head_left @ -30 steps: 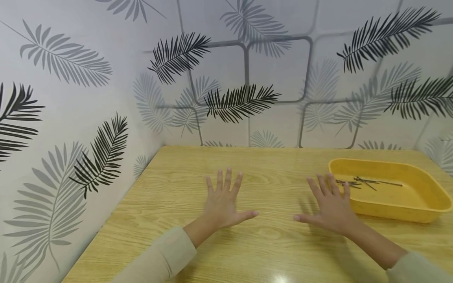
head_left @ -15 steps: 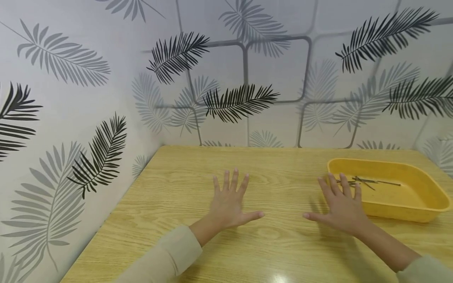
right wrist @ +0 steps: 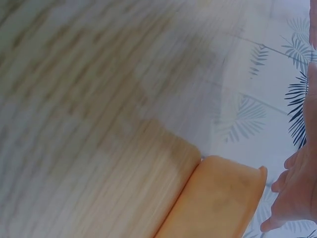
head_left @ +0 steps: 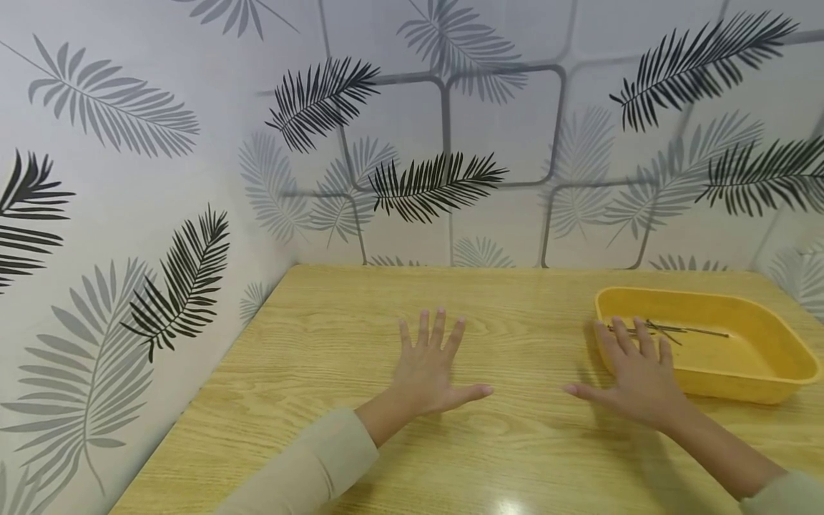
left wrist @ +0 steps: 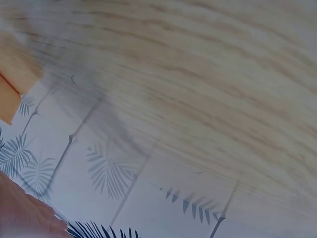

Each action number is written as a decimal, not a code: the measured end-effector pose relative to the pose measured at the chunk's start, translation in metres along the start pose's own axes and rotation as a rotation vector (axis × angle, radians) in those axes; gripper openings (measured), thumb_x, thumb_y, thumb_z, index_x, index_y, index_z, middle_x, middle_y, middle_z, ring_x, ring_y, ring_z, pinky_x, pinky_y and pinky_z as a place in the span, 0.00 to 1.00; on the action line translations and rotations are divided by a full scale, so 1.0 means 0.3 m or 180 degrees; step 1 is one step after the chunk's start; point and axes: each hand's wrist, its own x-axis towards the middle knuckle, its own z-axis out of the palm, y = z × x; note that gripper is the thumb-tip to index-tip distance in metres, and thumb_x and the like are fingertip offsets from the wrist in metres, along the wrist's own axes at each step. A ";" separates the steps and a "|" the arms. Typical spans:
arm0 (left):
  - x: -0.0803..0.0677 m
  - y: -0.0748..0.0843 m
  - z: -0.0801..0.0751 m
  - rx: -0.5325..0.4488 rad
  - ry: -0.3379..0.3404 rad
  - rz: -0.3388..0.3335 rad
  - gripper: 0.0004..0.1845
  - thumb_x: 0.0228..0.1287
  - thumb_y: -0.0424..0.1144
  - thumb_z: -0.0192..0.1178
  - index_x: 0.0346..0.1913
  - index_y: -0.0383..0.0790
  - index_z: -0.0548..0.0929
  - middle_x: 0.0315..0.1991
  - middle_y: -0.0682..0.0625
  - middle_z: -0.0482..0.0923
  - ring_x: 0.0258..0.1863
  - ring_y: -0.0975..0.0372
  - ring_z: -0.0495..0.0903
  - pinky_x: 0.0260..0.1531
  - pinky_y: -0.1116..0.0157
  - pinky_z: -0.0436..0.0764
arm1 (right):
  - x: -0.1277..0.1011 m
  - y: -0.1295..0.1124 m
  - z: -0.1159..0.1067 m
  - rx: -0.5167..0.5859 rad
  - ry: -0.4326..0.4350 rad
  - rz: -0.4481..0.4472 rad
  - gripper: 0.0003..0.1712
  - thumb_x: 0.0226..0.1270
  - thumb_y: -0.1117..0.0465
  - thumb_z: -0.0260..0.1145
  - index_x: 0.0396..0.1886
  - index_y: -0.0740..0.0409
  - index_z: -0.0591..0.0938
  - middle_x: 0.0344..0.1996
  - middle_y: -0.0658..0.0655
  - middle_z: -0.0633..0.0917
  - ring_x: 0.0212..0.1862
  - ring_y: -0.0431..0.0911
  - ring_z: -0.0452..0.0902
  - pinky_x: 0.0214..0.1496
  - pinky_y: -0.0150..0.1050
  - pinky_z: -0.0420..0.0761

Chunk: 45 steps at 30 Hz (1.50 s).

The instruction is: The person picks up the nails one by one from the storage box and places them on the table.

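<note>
Both hands hover flat, palms down, over a light wooden table (head_left: 335, 357). My left hand (head_left: 433, 365) is spread near the table's middle, fingers straight, holding nothing. My right hand (head_left: 639, 375) is spread too, its fingertips in front of the near-left rim of a yellow tray (head_left: 759, 379). Several thin dark nails (head_left: 682, 330) lie inside the tray. In the right wrist view the tray's corner (right wrist: 218, 203) shows beside my fingers (right wrist: 292, 198). The left wrist view shows blurred table wood (left wrist: 198, 64) and patterned wall.
Walls papered with grey and black leaf prints (head_left: 438, 182) close the table at the back and left. The tray sits at the table's right side near the back wall.
Both hands have slid to the right across the table, the right hand now reaching the tray's left rim. They stay spread and hold nothing.
</note>
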 end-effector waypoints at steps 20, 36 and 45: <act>0.056 0.068 -0.003 -0.0263 -0.0051 -0.0018 0.54 0.52 0.77 0.41 0.74 0.50 0.39 0.75 0.41 0.33 0.73 0.45 0.34 0.68 0.39 0.37 | -0.039 0.115 -0.015 -0.0173 0.0199 0.0173 0.61 0.49 0.30 0.62 0.72 0.63 0.50 0.69 0.74 0.52 0.70 0.71 0.32 0.60 0.76 0.36; 0.113 0.144 0.014 -0.0340 -0.0264 -0.0009 0.54 0.52 0.78 0.39 0.74 0.50 0.37 0.75 0.42 0.34 0.73 0.45 0.34 0.69 0.41 0.38 | -0.078 0.215 -0.031 -0.0303 0.0288 0.0349 0.62 0.50 0.30 0.61 0.72 0.63 0.47 0.67 0.78 0.52 0.68 0.75 0.32 0.58 0.77 0.38; 0.152 0.206 0.015 -0.0479 -0.0314 -0.0032 0.54 0.52 0.78 0.39 0.74 0.51 0.38 0.75 0.43 0.34 0.74 0.47 0.33 0.70 0.43 0.37 | -0.094 0.263 -0.061 -0.0388 0.0271 0.0504 0.64 0.51 0.28 0.59 0.72 0.66 0.44 0.67 0.79 0.47 0.68 0.75 0.27 0.61 0.75 0.34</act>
